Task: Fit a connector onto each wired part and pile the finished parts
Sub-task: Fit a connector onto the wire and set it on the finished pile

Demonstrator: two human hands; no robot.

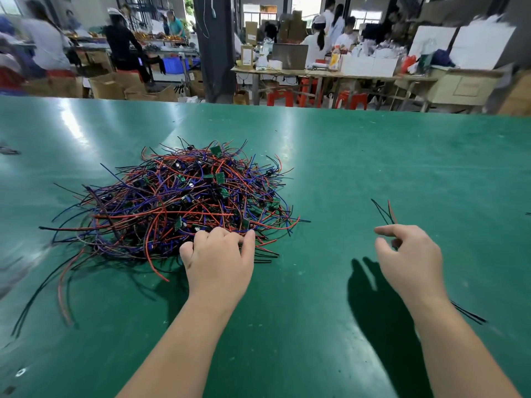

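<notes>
A big tangled pile of wired parts, red, blue and black wires with small green boards, lies on the green table left of centre. My left hand rests on the pile's near edge, its fingers curled into the wires. To the right, my right hand is raised above the table and holds a wired part whose thin black and red wires stick up past its fingers. More black wire ends trail out behind the right wrist. What the left fingers grip is hidden.
The table's far edge runs across the upper part of the view. Beyond it are workbenches, cardboard boxes, red stools, a dark pillar and several people at work. A small dark scrap lies at the table's far left.
</notes>
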